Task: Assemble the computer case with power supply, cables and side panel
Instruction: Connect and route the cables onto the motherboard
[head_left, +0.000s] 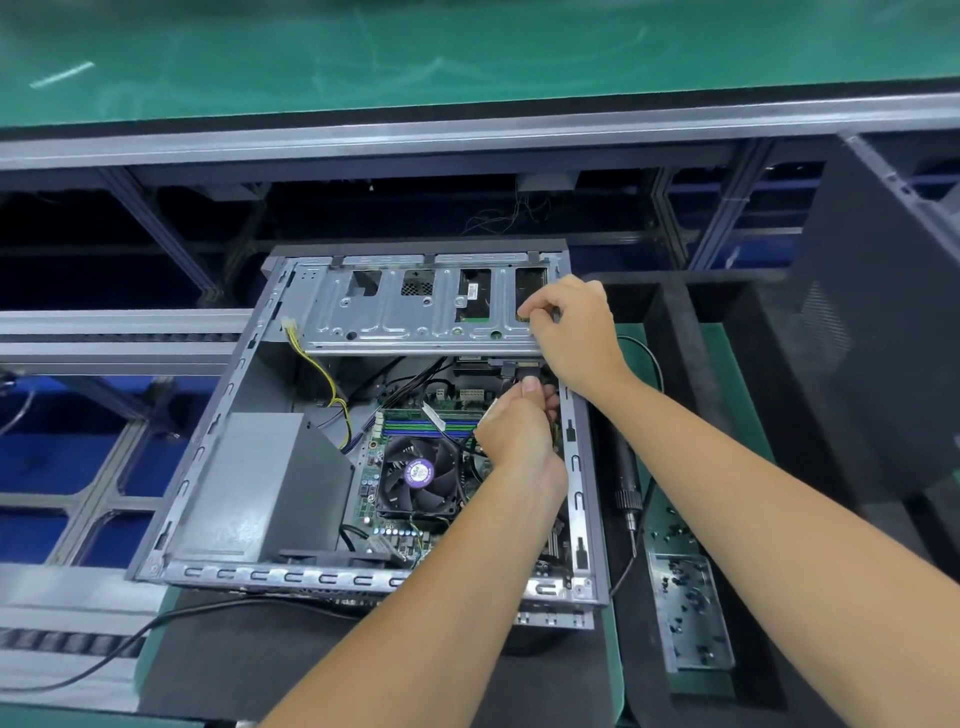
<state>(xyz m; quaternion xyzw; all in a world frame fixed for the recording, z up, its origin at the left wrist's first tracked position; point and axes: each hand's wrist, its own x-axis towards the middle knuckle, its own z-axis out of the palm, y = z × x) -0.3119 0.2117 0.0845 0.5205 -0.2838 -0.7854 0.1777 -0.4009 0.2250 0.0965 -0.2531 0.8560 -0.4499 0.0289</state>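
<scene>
An open grey computer case (208, 441) lies on its side before me, with the motherboard and its black CPU fan (420, 475) showing. A grey power supply (260, 488) sits in the case's left half. Yellow and black cables (324, 376) run from a white plug down into the case. My left hand (517, 431) pinches a black cable connector (519, 370) just under the metal drive bay (415, 306). My right hand (571, 327) grips the drive bay's right end with curled fingers.
An electric screwdriver (626, 483) lies right of the case on the black mat. A metal tray (691, 613) holding several small black screws sits at the near right. A dark side panel (878, 322) stands upright at the far right. A black cord (156, 623) trails off left.
</scene>
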